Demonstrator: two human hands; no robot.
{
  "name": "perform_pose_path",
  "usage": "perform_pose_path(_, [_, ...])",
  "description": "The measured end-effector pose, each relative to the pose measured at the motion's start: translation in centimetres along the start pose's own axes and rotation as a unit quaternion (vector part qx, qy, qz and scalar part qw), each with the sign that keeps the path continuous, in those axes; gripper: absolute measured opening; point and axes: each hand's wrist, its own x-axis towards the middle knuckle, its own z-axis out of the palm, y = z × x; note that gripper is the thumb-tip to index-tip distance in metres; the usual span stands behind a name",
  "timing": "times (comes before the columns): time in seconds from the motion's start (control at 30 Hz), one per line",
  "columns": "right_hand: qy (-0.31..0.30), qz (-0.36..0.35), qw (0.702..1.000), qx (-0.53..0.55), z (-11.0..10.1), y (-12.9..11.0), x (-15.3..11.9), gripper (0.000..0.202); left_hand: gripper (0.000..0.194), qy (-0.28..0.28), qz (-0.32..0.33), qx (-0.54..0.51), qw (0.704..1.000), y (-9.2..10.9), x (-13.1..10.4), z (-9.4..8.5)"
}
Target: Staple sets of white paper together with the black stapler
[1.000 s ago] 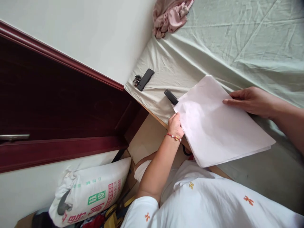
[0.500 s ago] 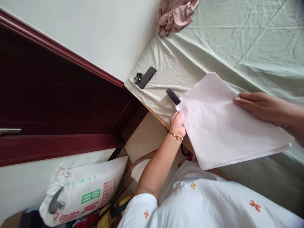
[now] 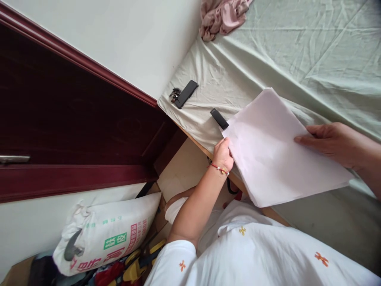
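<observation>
A small stack of white paper sheets (image 3: 276, 155) is held tilted over the edge of the bed. My left hand (image 3: 223, 154), with a red beaded bracelet at the wrist, pinches the stack's left edge. At the opposite edge, my right hand (image 3: 330, 141) has its thumb on top of the paper and its other fingers along and behind the edge. A black oblong object (image 3: 219, 118), perhaps a stapler, lies against the upper-left corner of the sheets, just beyond my left hand. Whether it grips the paper I cannot tell.
On the pale green bed sheet (image 3: 238, 71) lie a black phone (image 3: 187, 94) and a bunch of keys (image 3: 175, 94). Pink cloth (image 3: 222, 20) is bunched by the wall. A dark red door (image 3: 74, 115) is at left, with a printed white sack (image 3: 110, 234) below.
The sheets have shifted slightly, their lower right corner now further left. My right hand has moved a little right and down along the edge. My left hand keeps its hold.
</observation>
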Motion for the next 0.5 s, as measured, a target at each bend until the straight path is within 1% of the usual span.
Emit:
perform_pose_path(0.1, [-0.049, 0.071, 0.994, 0.062, -0.6, -0.3, 0.4, 0.028, 0.008, -0.011, 0.009, 0.022, 1.0, 0.8, -0.2, -0.4])
perform_pose_path(0.17, [-0.054, 0.088, 0.992, 0.07, -0.9, -0.3, 0.6, 0.027, 0.005, -0.031, 0.025, 0.042, 0.998, 1.6, -0.6, -0.8])
perform_pose_path(0.27, [-0.062, 0.092, 0.99, 0.085, -1.1, 0.0, 0.9, 0.028, 0.01, -0.043, 0.055, 0.063, 0.996, 2.9, -1.1, -1.3])
perform_pose_path(0.4, [-0.073, 0.077, 0.991, 0.08, -1.1, 0.2, 0.8, 0.03, 0.016, -0.027, 0.1, 0.105, 0.989, 3.5, -0.6, -2.0])
perform_pose_path(0.47, [-0.068, 0.075, 0.992, 0.074, -1.1, 0.1, 0.7, 0.027, 0.024, -0.011, 0.145, 0.165, 0.975, 3.4, 0.0, -2.4])
perform_pose_path(0.5, [-0.064, 0.071, 0.993, 0.068, -1.1, 0.0, 0.7, 0.025, 0.029, -0.002, 0.187, 0.207, 0.96, 3.3, 0.4, -2.6])
